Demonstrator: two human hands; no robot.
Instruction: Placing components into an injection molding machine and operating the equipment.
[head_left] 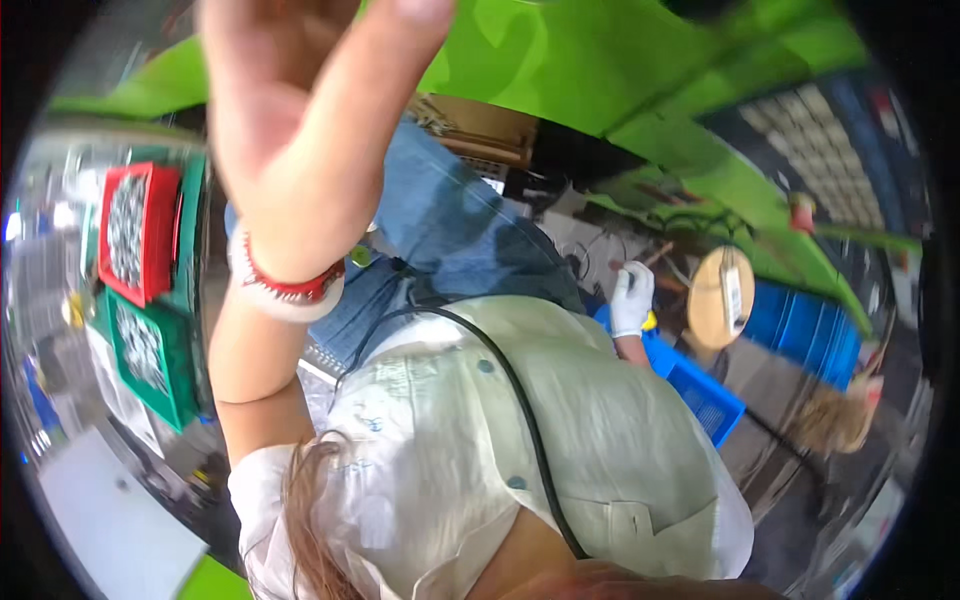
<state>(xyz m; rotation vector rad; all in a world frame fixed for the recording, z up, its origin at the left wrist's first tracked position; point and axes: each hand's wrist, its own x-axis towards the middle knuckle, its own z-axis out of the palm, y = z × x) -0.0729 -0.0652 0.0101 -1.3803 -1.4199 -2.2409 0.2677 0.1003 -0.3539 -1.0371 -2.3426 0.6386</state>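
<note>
My left hand [300, 110] is raised close in front of me, bare and blurred. Its thumb stretches away from the fingers, and the fingertips run out of the picture at the top. Nothing shows in its grasp. A red bracelet [318, 288] and a white bangle [285, 300] circle the wrist. Low at my right side is my right hand [632, 298] in a white glove, fingers loosely extended, with no object visible in it. Nearest to it is a blue crate [690, 390]. A black cable [505, 370] runs down over my light blouse [600, 430].
At left stand a red bin [160, 235] and a green bin [180, 385], both filled with small metallic parts. A round wooden stool seat [708, 300] is at right, beside blue containers [800, 330]. A green surface [560, 60] spans the far side. A white panel [110, 510] lies lower left.
</note>
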